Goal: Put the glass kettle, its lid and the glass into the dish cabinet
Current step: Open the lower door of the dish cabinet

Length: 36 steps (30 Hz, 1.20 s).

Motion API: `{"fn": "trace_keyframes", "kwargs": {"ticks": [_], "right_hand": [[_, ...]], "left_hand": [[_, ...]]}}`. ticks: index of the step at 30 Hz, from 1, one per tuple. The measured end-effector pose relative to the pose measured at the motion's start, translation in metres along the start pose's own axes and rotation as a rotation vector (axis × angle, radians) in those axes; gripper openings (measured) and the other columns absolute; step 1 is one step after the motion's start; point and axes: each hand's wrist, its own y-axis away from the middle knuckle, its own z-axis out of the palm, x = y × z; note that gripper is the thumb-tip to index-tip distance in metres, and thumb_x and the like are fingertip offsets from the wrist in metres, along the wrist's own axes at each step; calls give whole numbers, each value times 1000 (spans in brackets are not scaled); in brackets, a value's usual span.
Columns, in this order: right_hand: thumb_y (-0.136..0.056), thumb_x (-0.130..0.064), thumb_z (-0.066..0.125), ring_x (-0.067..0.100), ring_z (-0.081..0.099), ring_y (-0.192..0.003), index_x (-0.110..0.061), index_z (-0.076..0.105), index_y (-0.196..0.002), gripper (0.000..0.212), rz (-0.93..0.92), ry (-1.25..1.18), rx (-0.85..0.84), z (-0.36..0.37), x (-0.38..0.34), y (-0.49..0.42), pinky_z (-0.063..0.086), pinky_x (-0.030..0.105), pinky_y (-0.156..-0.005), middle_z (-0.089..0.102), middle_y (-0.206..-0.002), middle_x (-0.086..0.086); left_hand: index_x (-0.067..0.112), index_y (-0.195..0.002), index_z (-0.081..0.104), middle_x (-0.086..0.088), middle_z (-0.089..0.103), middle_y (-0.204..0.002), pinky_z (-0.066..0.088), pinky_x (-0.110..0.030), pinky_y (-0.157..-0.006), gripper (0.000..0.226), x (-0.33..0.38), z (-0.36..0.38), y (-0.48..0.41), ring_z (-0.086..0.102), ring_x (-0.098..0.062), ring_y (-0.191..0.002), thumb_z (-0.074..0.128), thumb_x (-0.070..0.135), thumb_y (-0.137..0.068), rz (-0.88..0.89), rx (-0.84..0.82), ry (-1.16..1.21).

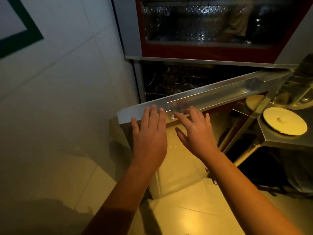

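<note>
The dish cabinet [132,39] stands against the wall, red-framed with a dark glass upper door [194,22]. Its lower door [211,94] is swung partly out, silver top edge toward me. My left hand [149,133] lies flat, fingers straight, on the door's near end. My right hand [194,131] reaches to the door's edge beside it, fingers spread and straight. Behind the door, dim glassware and a wire rack [172,80] show in the lower compartment. I cannot make out the kettle, its lid or the glass.
A white tiled wall [67,82] fills the left. At the right stands a steel table [288,141] with a round white lid or plate [284,121] on it. Pale floor tiles [186,209] lie below my arms.
</note>
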Motion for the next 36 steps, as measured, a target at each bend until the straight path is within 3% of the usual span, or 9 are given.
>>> {"fn": "trace_keyframes", "kwargs": {"ticks": [8, 12, 16, 26, 29, 33, 36], "right_hand": [[-74, -21, 73, 35, 45, -126, -19, 57, -122, 50, 29, 40, 4, -15, -3, 24, 27, 63, -99, 56, -123, 13], [-75, -17, 72, 33, 45, -126, -19, 58, -121, 48, 43, 61, 5, -23, -1, 36, 21, 58, -100, 56, -123, 11], [-75, -12, 69, 31, 43, -127, -20, 56, -122, 49, 48, 55, 11, -32, 1, 51, 16, 57, -101, 55, -125, 9], [-75, -10, 61, 35, 45, -125, -16, 59, -116, 41, 154, 64, 53, -56, -4, 91, 15, 57, -99, 57, -125, 10], [-77, -8, 63, 35, 43, -127, -15, 59, -118, 41, 184, 76, 40, -63, -2, 102, 13, 56, -101, 56, -128, 9], [-78, -5, 67, 33, 40, -130, -16, 57, -122, 46, 218, 100, 14, -73, 3, 119, 11, 57, -103, 53, -133, 6], [-82, -7, 65, 32, 35, -134, -17, 56, -125, 46, 265, 87, -12, -84, 2, 130, 9, 57, -105, 50, -136, 5]], "left_hand": [[1, -122, 58, -17, 60, -123, 45, -56, -85, 68, -3, -17, 5, 57, -33, -114, 83, 21, -62, 187, -65, 95], [8, -145, 26, -10, 26, -151, 26, -48, -108, 68, 1, -28, 9, 23, -27, -140, 57, 32, -89, 263, -212, 129], [3, -122, 58, -15, 60, -124, 47, -52, -85, 67, 0, -29, 19, 56, -32, -116, 81, 26, -64, 377, -148, 174], [6, -116, 61, -13, 63, -120, 45, -57, -82, 61, 6, -43, 39, 59, -30, -111, 81, 28, -63, 610, -130, 306], [7, -123, 56, -13, 57, -129, 35, -56, -92, 52, 12, -55, 45, 53, -30, -120, 68, 28, -76, 646, -189, 378], [16, -144, 28, -3, 19, -154, 4, -45, -112, 54, 24, -73, 56, 10, -20, -143, 44, 33, -95, 667, -301, 501], [20, -148, 14, 2, 3, -157, -9, -32, -106, 58, 37, -78, 68, -6, -16, -143, 37, 36, -97, 677, -353, 505]]}}
